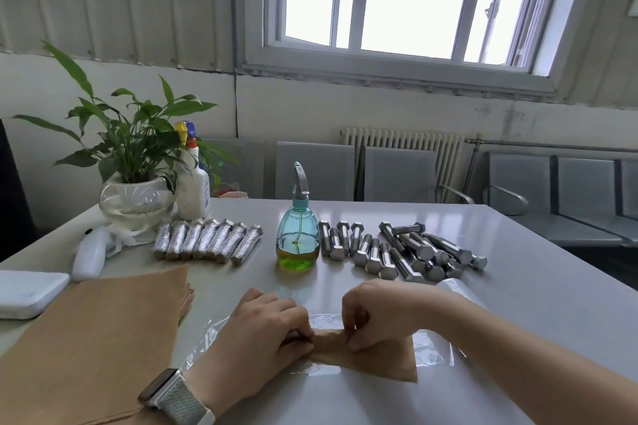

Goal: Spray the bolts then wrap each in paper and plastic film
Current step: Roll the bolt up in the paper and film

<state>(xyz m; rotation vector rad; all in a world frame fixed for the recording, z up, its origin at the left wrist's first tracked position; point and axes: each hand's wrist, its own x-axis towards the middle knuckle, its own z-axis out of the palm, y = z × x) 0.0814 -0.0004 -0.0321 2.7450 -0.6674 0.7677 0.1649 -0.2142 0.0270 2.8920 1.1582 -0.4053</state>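
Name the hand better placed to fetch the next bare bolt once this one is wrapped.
Probably the right hand: the bare bolts lie on its side, just beyond it. The left hand would have to cross over.

Single view, head-worn, wide-angle. Looks forward and slightly down across a grey table [500, 286] from the person's seat at its near edge. Both forearms enter from the bottom of the frame; left hand [262, 331] and right hand [376, 314] sit close to the lens, low centre. The middle of the tabletop lies at mid-distance, the far edge further back. Beyond it the view takes in the wall, a radiator [404, 145] and a window [407, 0] filling the upper frame. Straight lines bow toward the edges. No second view to compare.
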